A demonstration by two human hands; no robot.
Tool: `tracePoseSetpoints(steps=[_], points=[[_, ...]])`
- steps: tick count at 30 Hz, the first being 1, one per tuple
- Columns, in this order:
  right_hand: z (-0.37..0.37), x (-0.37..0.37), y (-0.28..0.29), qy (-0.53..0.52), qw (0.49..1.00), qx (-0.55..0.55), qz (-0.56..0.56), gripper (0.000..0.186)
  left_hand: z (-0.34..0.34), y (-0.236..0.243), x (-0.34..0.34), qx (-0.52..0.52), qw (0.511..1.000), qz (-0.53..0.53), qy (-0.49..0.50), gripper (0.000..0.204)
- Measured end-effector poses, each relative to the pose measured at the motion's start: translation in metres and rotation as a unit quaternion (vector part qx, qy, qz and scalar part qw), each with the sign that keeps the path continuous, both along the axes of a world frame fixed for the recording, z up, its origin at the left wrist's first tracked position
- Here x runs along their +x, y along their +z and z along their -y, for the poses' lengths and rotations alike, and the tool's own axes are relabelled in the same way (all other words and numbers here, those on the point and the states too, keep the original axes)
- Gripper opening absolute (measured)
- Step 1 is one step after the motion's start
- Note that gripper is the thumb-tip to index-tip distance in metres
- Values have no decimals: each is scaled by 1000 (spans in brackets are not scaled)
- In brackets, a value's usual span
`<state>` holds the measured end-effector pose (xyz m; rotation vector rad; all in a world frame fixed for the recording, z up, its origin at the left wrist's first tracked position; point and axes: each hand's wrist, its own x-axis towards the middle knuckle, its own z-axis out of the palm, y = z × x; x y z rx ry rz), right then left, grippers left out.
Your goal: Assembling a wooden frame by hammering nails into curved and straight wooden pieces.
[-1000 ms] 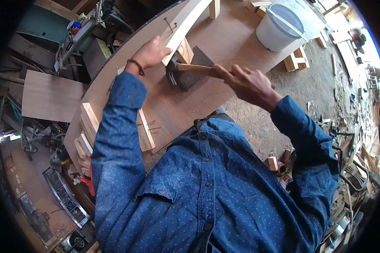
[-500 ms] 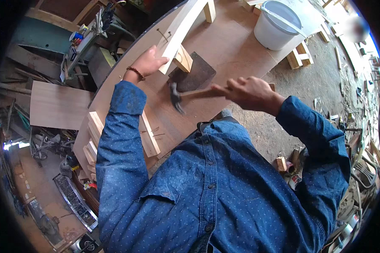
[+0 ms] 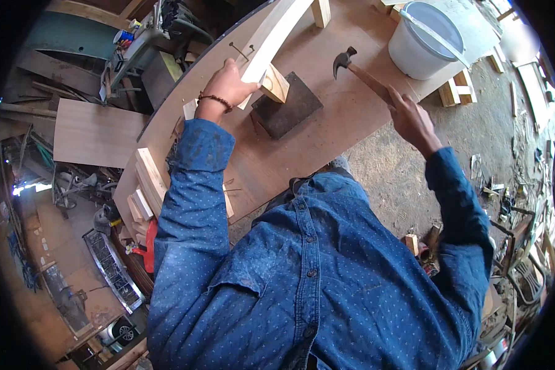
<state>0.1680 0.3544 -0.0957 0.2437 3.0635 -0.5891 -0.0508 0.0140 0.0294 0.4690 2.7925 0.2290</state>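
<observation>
My right hand [image 3: 411,120] grips the wooden handle of a claw hammer [image 3: 369,80], its dark head up over the table to the right of the work. With my left hand [image 3: 228,89] I hold the near end of a long pale wooden bar [image 3: 271,38], fingers wrapped over its edge. Two nails [image 3: 243,52] stick up beside that hand. Under the bar's near end is a short wooden block [image 3: 275,84], which reaches over a dark square plate [image 3: 288,106] on the table. Another short block [image 3: 320,12] joins the bar farther along.
The brown tabletop [image 3: 345,132] spans the middle. A white lidded bucket [image 3: 427,42] stands at its far right, near a small wooden frame [image 3: 457,89]. Wood strips [image 3: 149,176] are stacked at the near left. Scrap and debris lie along the floor at right.
My right hand has swung the hammer up and to the right, away from the plate. My left hand stays on the bar, and the whole view has shifted slightly.
</observation>
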Motion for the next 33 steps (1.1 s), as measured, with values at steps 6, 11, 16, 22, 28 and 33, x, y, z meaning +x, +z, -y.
tracePoseSetpoints(steps=[6, 11, 16, 22, 28, 33], points=[[50, -59, -29, -34, 993, 98, -64, 58, -11, 0, 13, -42, 997, -62, 22, 85], [153, -147, -15, 78, 928, -281, -232, 83, -24, 1, 22, -72, 992, -83, 56, 87], [184, -178, -29, 113, 890, -433, -86, 68, -31, 4, 23, -122, 986, -88, 75, 78], [188, -165, -26, 88, 867, -473, -131, 70, -28, -2, 27, -94, 985, -120, 75, 68], [190, -169, -32, 91, 874, -447, -168, 67, -25, 0, 27, -65, 986, -134, 69, 68], [187, -169, -33, 101, 871, -445, -185, 67, -22, -1, 28, -44, 988, -133, 57, 69]])
